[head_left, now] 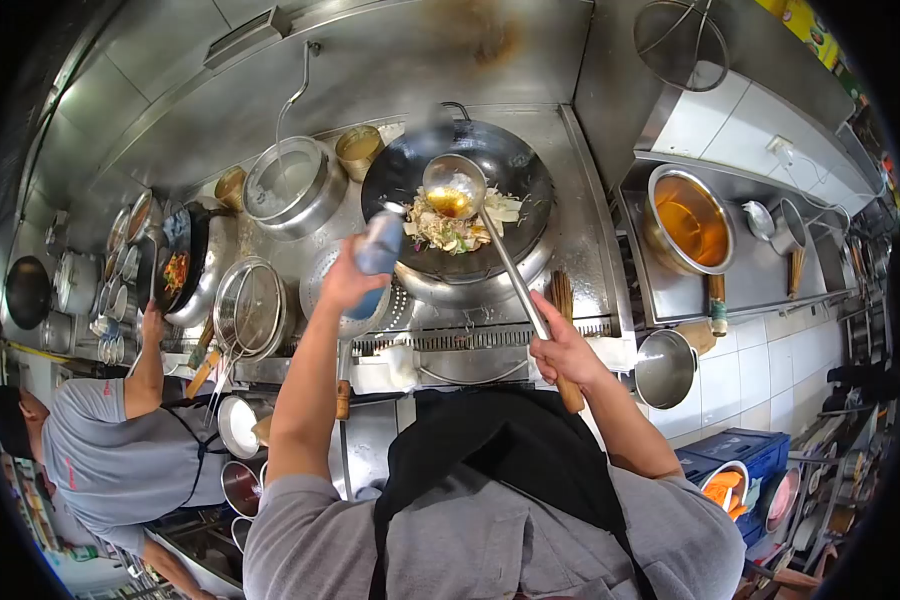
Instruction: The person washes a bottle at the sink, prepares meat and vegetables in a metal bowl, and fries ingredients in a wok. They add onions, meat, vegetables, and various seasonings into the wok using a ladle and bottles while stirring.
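Note:
My right hand (565, 345) is closed around the wooden-ended handle of a long metal ladle (511, 268). The ladle's bowl is over the black wok (525, 180), with amber-brown liquid in it. Chopped pale food with green bits (450, 238) lies in the wok under the ladle. To the left of the wok, my left hand (338, 282) grips a bluish bottle (379, 243), tilted and smeared by motion; its whitish top end is near the wok's left rim. A perforated skimmer (401, 305) lies partly hidden behind that hand.
On the left are a steel pot (315, 205), wire strainers (248, 308) and a co-worker (135, 440) at another wok with colourful food. A bowl of amber liquid (690, 222) stands on the right counter. A bamboo brush (562, 293) is by the wok.

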`<state>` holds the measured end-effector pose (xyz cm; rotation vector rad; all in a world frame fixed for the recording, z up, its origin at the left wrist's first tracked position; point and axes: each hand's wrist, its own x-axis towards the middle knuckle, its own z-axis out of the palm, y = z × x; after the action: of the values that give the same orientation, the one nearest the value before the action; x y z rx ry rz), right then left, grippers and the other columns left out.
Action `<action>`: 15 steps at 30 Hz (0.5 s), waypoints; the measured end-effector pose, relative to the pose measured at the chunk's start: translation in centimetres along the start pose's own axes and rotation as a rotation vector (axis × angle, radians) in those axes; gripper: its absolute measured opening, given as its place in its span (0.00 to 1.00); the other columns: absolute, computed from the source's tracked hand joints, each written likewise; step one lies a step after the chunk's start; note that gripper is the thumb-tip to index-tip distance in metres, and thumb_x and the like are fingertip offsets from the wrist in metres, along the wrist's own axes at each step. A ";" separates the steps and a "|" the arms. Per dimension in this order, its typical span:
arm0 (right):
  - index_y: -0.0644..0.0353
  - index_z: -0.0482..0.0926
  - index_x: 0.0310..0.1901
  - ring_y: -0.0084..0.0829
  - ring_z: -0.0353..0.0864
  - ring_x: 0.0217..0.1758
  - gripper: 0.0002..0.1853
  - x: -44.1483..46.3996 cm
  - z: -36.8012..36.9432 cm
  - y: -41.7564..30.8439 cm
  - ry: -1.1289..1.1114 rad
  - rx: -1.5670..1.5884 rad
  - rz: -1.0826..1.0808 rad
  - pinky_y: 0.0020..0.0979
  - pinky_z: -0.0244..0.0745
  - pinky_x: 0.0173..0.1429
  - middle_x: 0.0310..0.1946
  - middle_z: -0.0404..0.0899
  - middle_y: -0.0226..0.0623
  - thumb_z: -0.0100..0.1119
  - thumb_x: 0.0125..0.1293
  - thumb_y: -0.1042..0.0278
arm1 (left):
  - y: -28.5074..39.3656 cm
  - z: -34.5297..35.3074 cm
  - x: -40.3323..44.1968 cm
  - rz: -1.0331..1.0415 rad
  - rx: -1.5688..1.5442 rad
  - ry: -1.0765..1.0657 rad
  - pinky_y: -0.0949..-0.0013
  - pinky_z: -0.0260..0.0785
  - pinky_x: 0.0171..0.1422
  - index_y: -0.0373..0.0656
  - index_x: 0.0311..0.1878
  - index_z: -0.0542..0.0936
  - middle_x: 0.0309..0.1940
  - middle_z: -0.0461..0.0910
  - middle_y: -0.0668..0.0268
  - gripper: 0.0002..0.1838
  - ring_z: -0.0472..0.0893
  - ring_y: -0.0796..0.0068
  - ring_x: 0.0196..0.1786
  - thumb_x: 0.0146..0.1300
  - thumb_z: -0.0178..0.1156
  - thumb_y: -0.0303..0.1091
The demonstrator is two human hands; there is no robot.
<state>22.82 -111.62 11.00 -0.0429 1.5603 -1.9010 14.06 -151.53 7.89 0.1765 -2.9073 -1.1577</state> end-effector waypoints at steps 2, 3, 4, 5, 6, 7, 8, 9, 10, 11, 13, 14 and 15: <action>0.44 0.40 0.77 0.20 0.64 0.15 0.43 -0.5 0.3 0.5 -0.020 0.001 -0.010 0.25 0.66 0.20 0.21 0.66 0.27 0.46 0.65 0.82 | 1.5 1.5 2.2 0.007 0.248 -0.118 0.54 0.69 0.63 0.50 0.71 0.58 0.58 0.75 0.49 0.55 0.76 0.48 0.60 0.38 0.76 0.49; 0.44 0.40 0.77 0.20 0.64 0.15 0.43 -0.7 0.4 0.8 -0.011 0.007 -0.016 0.25 0.66 0.20 0.21 0.66 0.27 0.46 0.65 0.82 | 2.6 1.7 2.7 0.018 0.251 -0.124 0.54 0.69 0.63 0.50 0.71 0.58 0.58 0.75 0.49 0.55 0.76 0.48 0.60 0.38 0.76 0.49; 0.43 0.41 0.77 0.19 0.63 0.14 0.43 -0.9 0.4 1.2 -0.018 0.040 -0.018 0.25 0.65 0.19 0.22 0.66 0.28 0.48 0.65 0.82 | 3.9 1.8 3.0 -0.033 0.384 -0.153 0.54 0.70 0.63 0.52 0.71 0.58 0.59 0.74 0.49 0.55 0.76 0.49 0.60 0.38 0.76 0.50; 0.42 0.42 0.77 0.19 0.63 0.14 0.43 -1.1 0.4 1.5 -0.027 0.073 -0.019 0.24 0.64 0.19 0.23 0.67 0.28 0.50 0.65 0.81 | 4.8 2.0 3.4 -0.085 0.517 -0.179 0.55 0.70 0.63 0.55 0.71 0.58 0.59 0.74 0.50 0.55 0.76 0.50 0.61 0.38 0.75 0.51; 0.40 0.42 0.77 0.19 0.63 0.14 0.43 -1.2 0.5 1.8 -0.031 0.082 -0.021 0.24 0.65 0.19 0.22 0.66 0.28 0.50 0.66 0.80 | 4.9 2.0 3.9 -0.081 0.546 -0.199 0.55 0.70 0.63 0.56 0.72 0.58 0.59 0.73 0.52 0.55 0.76 0.52 0.60 0.38 0.75 0.52; 0.40 0.42 0.77 0.19 0.63 0.14 0.43 -1.3 0.5 1.8 -0.026 0.086 -0.021 0.24 0.65 0.19 0.22 0.66 0.28 0.50 0.66 0.80 | 5.0 1.9 4.4 -0.077 0.548 -0.203 0.55 0.70 0.63 0.56 0.72 0.58 0.59 0.73 0.52 0.55 0.76 0.52 0.60 0.38 0.75 0.52; 0.40 0.42 0.77 0.20 0.62 0.14 0.43 -1.4 0.6 1.7 -0.025 0.103 -0.014 0.25 0.65 0.19 0.22 0.65 0.28 0.50 0.66 0.79 | 5.1 1.9 4.7 -0.082 0.572 -0.210 0.55 0.70 0.63 0.57 0.72 0.58 0.59 0.73 0.52 0.55 0.76 0.52 0.60 0.38 0.75 0.52; 0.39 0.42 0.77 0.20 0.62 0.14 0.43 -1.5 0.8 1.7 -0.025 0.120 -0.007 0.25 0.65 0.19 0.21 0.65 0.28 0.50 0.66 0.79 | 5.2 1.8 4.8 -0.089 0.598 -0.216 0.54 0.70 0.63 0.57 0.72 0.58 0.59 0.73 0.53 0.55 0.76 0.52 0.60 0.38 0.75 0.52; 0.40 0.41 0.77 0.20 0.62 0.14 0.43 -1.5 0.8 1.7 -0.021 0.114 -0.006 0.25 0.65 0.19 0.21 0.65 0.28 0.50 0.67 0.78 | 5.0 1.8 5.2 -0.090 0.609 -0.224 0.54 0.70 0.63 0.58 0.72 0.58 0.59 0.73 0.53 0.55 0.76 0.52 0.60 0.38 0.75 0.52; 0.40 0.41 0.77 0.20 0.62 0.14 0.43 -1.4 0.7 1.8 -0.021 0.120 -0.006 0.25 0.65 0.19 0.21 0.65 0.28 0.50 0.67 0.78 | 5.0 1.8 5.3 -0.089 0.615 -0.226 0.54 0.70 0.63 0.58 0.72 0.58 0.59 0.73 0.53 0.55 0.76 0.52 0.60 0.38 0.75 0.52; 0.41 0.41 0.77 0.19 0.62 0.14 0.43 -1.3 0.6 2.1 -0.024 0.153 -0.009 0.25 0.66 0.19 0.21 0.65 0.28 0.50 0.67 0.78 | 5.0 1.6 5.2 -0.083 0.620 -0.225 0.53 0.70 0.64 0.58 0.71 0.59 0.59 0.73 0.53 0.54 0.76 0.52 0.60 0.38 0.75 0.52; 0.41 0.41 0.77 0.19 0.62 0.14 0.43 -1.2 0.7 2.0 -0.026 0.157 -0.008 0.25 0.66 0.19 0.21 0.65 0.28 0.50 0.67 0.78 | 5.0 1.5 5.1 -0.085 0.624 -0.226 0.53 0.70 0.64 0.58 0.71 0.59 0.59 0.73 0.53 0.54 0.76 0.52 0.60 0.38 0.75 0.52; 0.41 0.40 0.77 0.19 0.62 0.14 0.43 -1.2 0.7 1.8 -0.023 0.169 -0.002 0.25 0.66 0.19 0.21 0.65 0.27 0.50 0.67 0.78 | 5.0 1.4 5.0 -0.092 0.624 -0.227 0.53 0.69 0.64 0.59 0.71 0.59 0.60 0.72 0.53 0.54 0.76 0.53 0.61 0.38 0.75 0.51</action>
<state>24.90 -111.73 10.07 0.0068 1.3799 -2.0201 8.49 -147.53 10.13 0.1890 -3.3960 -0.2445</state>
